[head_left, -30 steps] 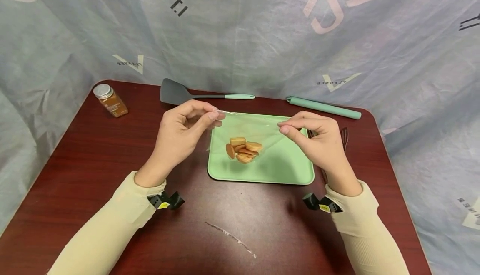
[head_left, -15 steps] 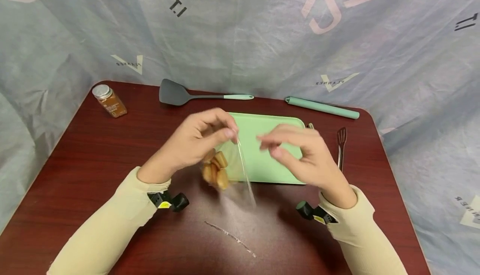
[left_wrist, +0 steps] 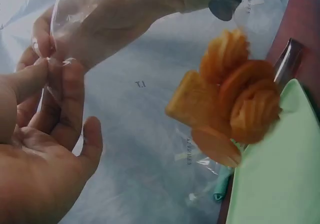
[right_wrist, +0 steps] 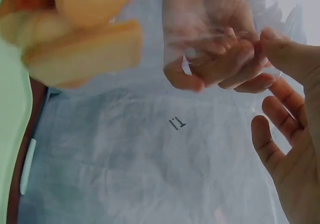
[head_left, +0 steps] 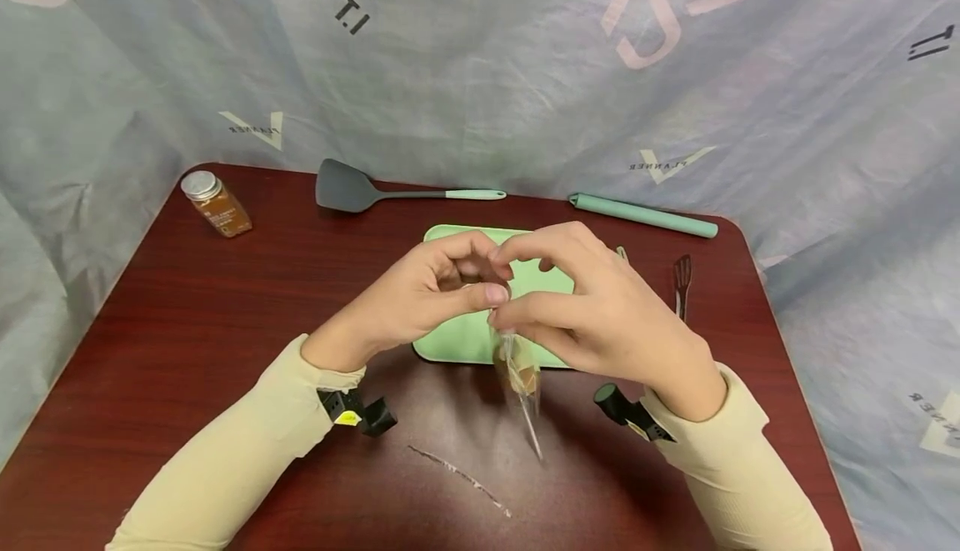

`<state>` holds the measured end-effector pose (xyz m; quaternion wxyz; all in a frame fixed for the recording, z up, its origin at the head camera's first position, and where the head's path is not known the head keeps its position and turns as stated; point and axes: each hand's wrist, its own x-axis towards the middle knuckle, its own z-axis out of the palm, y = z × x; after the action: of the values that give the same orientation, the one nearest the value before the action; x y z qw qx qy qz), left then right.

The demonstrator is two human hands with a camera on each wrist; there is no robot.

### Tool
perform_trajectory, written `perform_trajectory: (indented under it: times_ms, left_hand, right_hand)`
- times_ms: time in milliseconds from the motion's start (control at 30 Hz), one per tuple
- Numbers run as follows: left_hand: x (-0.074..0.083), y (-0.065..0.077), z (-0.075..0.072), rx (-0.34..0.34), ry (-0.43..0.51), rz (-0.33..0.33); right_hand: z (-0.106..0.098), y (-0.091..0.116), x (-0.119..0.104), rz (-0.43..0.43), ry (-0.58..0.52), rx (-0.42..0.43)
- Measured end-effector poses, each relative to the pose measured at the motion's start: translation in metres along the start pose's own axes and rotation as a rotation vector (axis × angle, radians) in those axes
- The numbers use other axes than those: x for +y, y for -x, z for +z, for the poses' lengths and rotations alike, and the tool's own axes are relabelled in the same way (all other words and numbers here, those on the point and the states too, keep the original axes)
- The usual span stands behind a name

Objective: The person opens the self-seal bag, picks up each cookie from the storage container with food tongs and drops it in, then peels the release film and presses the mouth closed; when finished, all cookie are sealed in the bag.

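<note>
A clear plastic bag (head_left: 531, 413) of golden biscuits (left_wrist: 200, 103) hangs above the near edge of a light green tray (head_left: 457, 336). My left hand (head_left: 420, 301) pinches the bag's top edge between thumb and fingers. My right hand (head_left: 600, 305) meets it there, thumb and fingertips pinching the same film close to the left fingertips. In the left wrist view the biscuits, round, ridged and square, look bunched in the bag. The right wrist view shows them blurred at upper left. Seen from the head, the bag is turned nearly edge-on and partly hidden by the right hand.
On the dark red table, a seasoning jar (head_left: 217, 203) stands at the back left. Beside it lies a grey spatula (head_left: 345, 187) with a mint handle. A green cylinder (head_left: 645, 214) and a slotted metal utensil (head_left: 682, 284) lie right. A thin pale mark (head_left: 461, 476) shows in front.
The spread bag has been swung from over the tray toward me and turned edge-on. My right hand let go, then came left to the left hand and pinches the bag's edge again.
</note>
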<state>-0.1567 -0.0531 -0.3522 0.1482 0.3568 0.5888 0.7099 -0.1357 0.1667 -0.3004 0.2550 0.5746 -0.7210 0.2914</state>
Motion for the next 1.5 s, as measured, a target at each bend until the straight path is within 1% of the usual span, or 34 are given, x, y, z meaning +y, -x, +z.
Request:
perform_trajectory:
  times_ms: [67,133,200,233,300,333,400,467,500,533,600,700,767,800,833,867,900,967,1067,1100,1167,1233,1367,1433,1500]
  left_hand:
    - [-0.001,0.0,0.0,0.027,-0.059,0.047]
    - [-0.004,0.004,-0.003,0.094,-0.149,0.102]
    - [-0.007,0.012,-0.006,0.157,-0.237,0.173]
    - [-0.009,0.018,-0.008,0.174,-0.281,0.203]
    - [-0.012,0.031,-0.011,0.172,-0.386,0.267]
    - [-0.014,0.038,-0.011,0.152,-0.44,0.291]
    - [-0.017,0.046,-0.007,0.122,-0.549,0.305]
    - [-0.02,0.047,-0.001,0.128,-0.632,0.287]
    - [-0.021,0.045,0.002,0.142,-0.645,0.265]
    - [-0.021,0.042,0.004,0.167,-0.651,0.246]
    - [-0.021,0.035,0.007,0.231,-0.639,0.236]
    - [-0.01,0.029,0.008,0.295,-0.597,0.26]
    - [0.002,0.028,0.009,0.309,-0.575,0.298]
    - [0.008,0.028,0.01,0.305,-0.563,0.311]
    - [0.014,0.028,0.01,0.296,-0.547,0.319]
    - [0.02,0.027,0.01,0.286,-0.524,0.312]
    - [0.024,0.027,0.01,0.274,-0.501,0.297]
    - [0.028,0.027,0.01,0.262,-0.479,0.237]
    - [0.028,0.028,0.007,0.269,-0.443,0.134]
    - [0.027,0.03,0.006,0.276,-0.44,0.115]
    - [0.025,0.033,0.002,0.295,-0.44,0.09]
    - [0.024,0.038,-0.004,0.32,-0.446,0.076]
    - [0.022,0.05,-0.02,0.366,-0.494,0.05]
    - [0.021,0.056,-0.028,0.386,-0.533,0.029]
    - [0.021,0.061,-0.034,0.396,-0.538,0.015]
  right_hand:
    - [0.0,0.002,0.002,0.033,-0.003,0.01]
    - [-0.001,0.006,0.003,0.087,-0.029,0.033]
    - [-0.003,0.011,0.004,0.159,-0.056,0.052]
    - [-0.004,0.013,0.005,0.199,-0.067,0.06]
    - [-0.007,0.018,0.005,0.276,-0.076,0.074]
    - [-0.009,0.02,0.005,0.312,-0.071,0.085]
    - [-0.011,0.024,0.004,0.371,-0.051,0.116]
    - [-0.014,0.026,0.004,0.42,-0.028,0.148]
    - [-0.015,0.026,0.003,0.441,-0.025,0.162]
    - [-0.016,0.026,0.002,0.462,-0.027,0.176]
    - [-0.018,0.024,0.0,0.506,-0.061,0.204]
    - [-0.022,0.023,-0.004,0.562,-0.165,0.236]
    - [-0.023,0.028,-0.005,0.576,-0.278,0.255]
    - [-0.023,0.033,-0.005,0.573,-0.346,0.262]
    - [-0.021,0.038,-0.004,0.57,-0.409,0.265]
    - [-0.019,0.044,-0.002,0.574,-0.443,0.261]
    - [-0.015,0.05,0.001,0.589,-0.457,0.256]
    - [-0.005,0.06,0.009,0.638,-0.462,0.223]
    - [0.012,0.068,0.024,0.736,-0.432,0.118]
    - [0.018,0.069,0.027,0.75,-0.446,0.088]
    - [0.026,0.071,0.032,0.752,-0.5,0.049]
    - [0.032,0.07,0.034,0.723,-0.537,0.033]
    - [0.043,0.065,0.035,0.658,-0.541,-0.002]
    - [0.049,0.061,0.036,0.648,-0.558,-0.024]
    - [0.055,0.057,0.037,0.642,-0.578,-0.035]
